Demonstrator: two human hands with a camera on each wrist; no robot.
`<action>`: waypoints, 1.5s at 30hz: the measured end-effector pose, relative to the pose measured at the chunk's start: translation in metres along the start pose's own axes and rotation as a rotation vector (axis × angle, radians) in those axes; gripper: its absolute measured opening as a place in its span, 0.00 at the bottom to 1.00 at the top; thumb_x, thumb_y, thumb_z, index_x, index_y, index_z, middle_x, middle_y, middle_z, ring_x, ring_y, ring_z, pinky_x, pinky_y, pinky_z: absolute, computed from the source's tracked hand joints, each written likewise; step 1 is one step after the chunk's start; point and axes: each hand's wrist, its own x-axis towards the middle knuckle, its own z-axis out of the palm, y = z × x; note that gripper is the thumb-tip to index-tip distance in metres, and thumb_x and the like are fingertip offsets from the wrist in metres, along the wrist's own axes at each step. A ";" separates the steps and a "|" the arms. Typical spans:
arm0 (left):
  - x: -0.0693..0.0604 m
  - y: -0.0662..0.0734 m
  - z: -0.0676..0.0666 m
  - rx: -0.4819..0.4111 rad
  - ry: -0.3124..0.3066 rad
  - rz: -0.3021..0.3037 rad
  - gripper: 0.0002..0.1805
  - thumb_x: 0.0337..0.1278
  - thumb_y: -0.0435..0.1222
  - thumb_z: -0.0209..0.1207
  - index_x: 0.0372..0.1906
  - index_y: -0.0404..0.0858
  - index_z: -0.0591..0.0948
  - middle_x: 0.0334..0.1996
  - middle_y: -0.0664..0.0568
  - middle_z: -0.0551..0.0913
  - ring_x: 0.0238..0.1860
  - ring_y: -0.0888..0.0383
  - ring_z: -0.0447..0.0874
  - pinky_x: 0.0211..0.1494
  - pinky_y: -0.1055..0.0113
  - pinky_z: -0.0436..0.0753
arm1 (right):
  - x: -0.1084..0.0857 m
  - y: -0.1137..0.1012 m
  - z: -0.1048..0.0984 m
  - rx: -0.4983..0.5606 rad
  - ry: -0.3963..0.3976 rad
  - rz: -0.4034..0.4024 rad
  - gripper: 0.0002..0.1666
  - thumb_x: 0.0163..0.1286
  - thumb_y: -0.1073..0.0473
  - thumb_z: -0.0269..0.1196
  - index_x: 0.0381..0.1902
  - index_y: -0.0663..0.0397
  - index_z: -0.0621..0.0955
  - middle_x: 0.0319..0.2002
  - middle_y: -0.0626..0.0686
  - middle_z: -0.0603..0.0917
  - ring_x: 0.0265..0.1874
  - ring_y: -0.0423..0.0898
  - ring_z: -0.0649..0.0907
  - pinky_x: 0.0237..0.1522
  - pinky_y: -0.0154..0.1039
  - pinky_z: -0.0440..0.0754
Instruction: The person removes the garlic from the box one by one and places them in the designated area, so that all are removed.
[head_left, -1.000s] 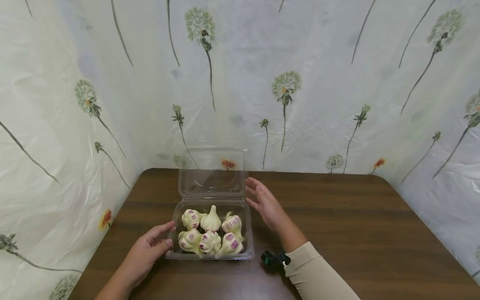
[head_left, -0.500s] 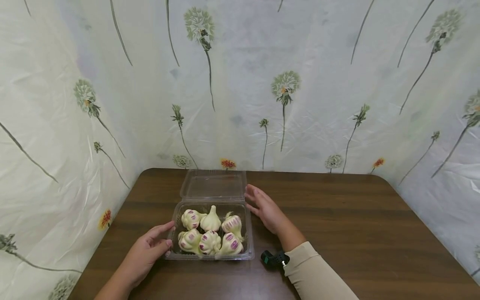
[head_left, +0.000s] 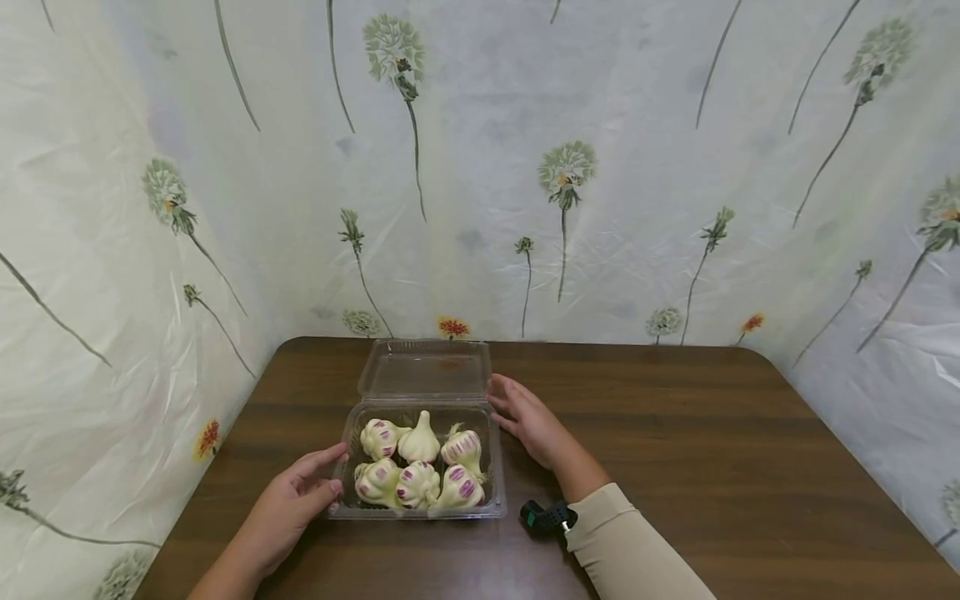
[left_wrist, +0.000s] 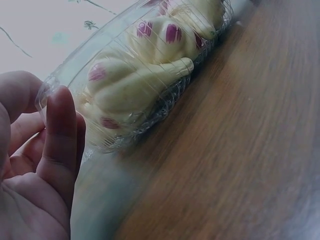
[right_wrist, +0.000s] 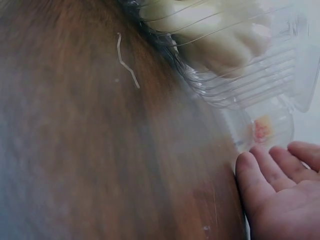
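Note:
A clear plastic clamshell box point(head_left: 501, 467) sits on the table with its lid point(head_left: 425, 372) laid back behind it. Several whitish garlic bulbs point(head_left: 418, 485) with purple marks fill the base in two rows. At the left side, my left hand point(head_left: 294, 500) pinches the box's rim between thumb and fingers; the left wrist view shows the rim corner point(left_wrist: 46, 97) in that pinch. My right hand point(head_left: 531, 423) is beside the hinge on the right, fingers extended and holding nothing. Whether its fingertips point(right_wrist: 246, 161) touch the plastic, I cannot tell.
A dark wooden table point(head_left: 675, 450) carries the box. Behind and to the sides hangs a pale sheet point(head_left: 480, 167) printed with dandelions. A black wrist device point(head_left: 546, 517) is by the right sleeve point(head_left: 630, 542).
The box's lid has dropped backward from nearly upright to lying low at the table's back edge. My right hand has come down slightly; the left keeps its grip on the rim.

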 end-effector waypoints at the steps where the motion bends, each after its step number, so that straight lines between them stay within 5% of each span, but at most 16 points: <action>1: 0.000 0.000 0.000 0.000 0.001 0.000 0.31 0.72 0.32 0.63 0.76 0.31 0.70 0.75 0.34 0.67 0.39 0.63 0.83 0.44 0.69 0.85 | 0.000 0.000 0.000 0.000 0.004 0.001 0.40 0.88 0.39 0.38 0.84 0.58 0.52 0.84 0.61 0.52 0.82 0.61 0.57 0.79 0.63 0.58; 8: 0.001 0.000 0.000 0.010 0.018 -0.009 0.31 0.72 0.33 0.63 0.76 0.33 0.71 0.75 0.36 0.69 0.39 0.62 0.84 0.44 0.68 0.85 | 0.001 -0.002 0.001 -0.054 0.084 -0.010 0.36 0.88 0.42 0.41 0.82 0.57 0.58 0.81 0.61 0.58 0.79 0.64 0.63 0.76 0.62 0.66; 19: 0.002 -0.003 0.001 -0.011 0.031 -0.035 0.31 0.72 0.31 0.62 0.76 0.32 0.70 0.73 0.34 0.71 0.38 0.62 0.83 0.44 0.68 0.86 | -0.008 -0.013 0.013 -0.462 0.289 -0.064 0.32 0.85 0.42 0.51 0.76 0.53 0.70 0.73 0.55 0.74 0.73 0.57 0.73 0.73 0.61 0.70; 33: 0.003 0.000 0.005 -0.010 0.036 -0.041 0.31 0.71 0.31 0.63 0.75 0.31 0.71 0.71 0.33 0.72 0.37 0.62 0.84 0.43 0.68 0.86 | -0.025 -0.018 0.024 -0.575 0.310 -0.146 0.31 0.83 0.46 0.57 0.75 0.55 0.71 0.75 0.59 0.68 0.74 0.62 0.70 0.73 0.61 0.71; 45: 0.000 -0.001 0.004 -0.008 0.038 -0.033 0.31 0.71 0.32 0.63 0.75 0.31 0.70 0.71 0.33 0.72 0.37 0.61 0.85 0.43 0.68 0.86 | -0.044 -0.024 0.035 -0.506 0.250 -0.172 0.30 0.80 0.48 0.61 0.74 0.53 0.73 0.72 0.56 0.72 0.75 0.59 0.71 0.74 0.59 0.71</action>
